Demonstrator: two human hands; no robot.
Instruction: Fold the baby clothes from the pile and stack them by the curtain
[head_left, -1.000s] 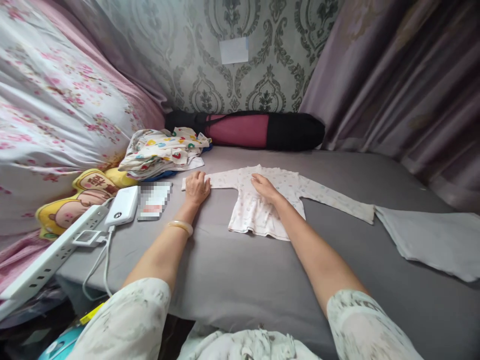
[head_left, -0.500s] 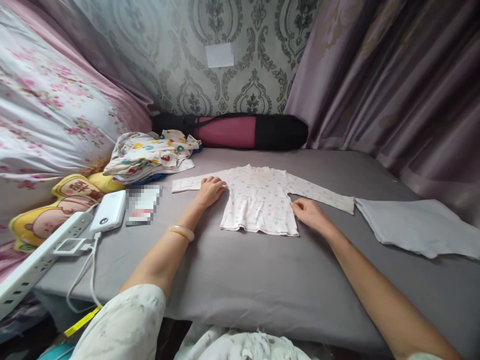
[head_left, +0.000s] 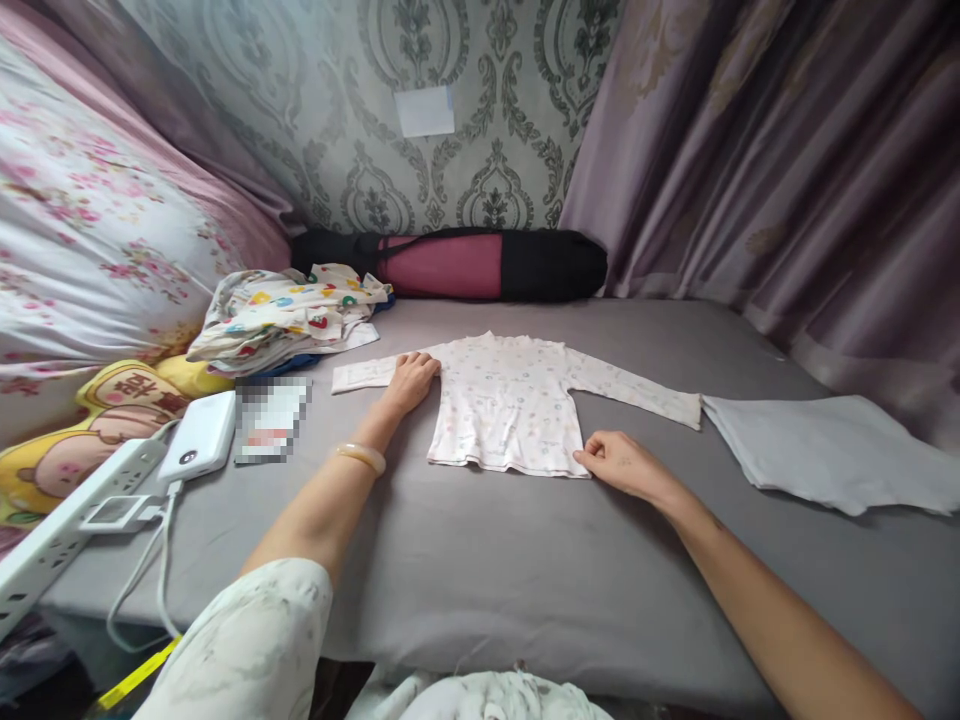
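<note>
A small white long-sleeved shirt with a faint print lies spread flat, its neck away from me and both sleeves stretched out sideways. At the underarm on its left side, my left hand rests with curled fingers closed on the fabric, covering part of that sleeve. A pale bangle circles my left wrist. My right hand pinches the shirt's lower right corner at the hem between thumb and finger. Light wrinkles run along the bottom of the shirt.
A grey folded cloth touches the right cuff. Piled clothes lie at the back left, near a long maroon and black bag. A white power bank, power strip and yellow plush line the left side of the grey-covered surface.
My right hand has slid down the shirt's right side to the hem corner, and the lower part looks smoother. My left hand stays at the left underarm. The view has shifted slightly.
</note>
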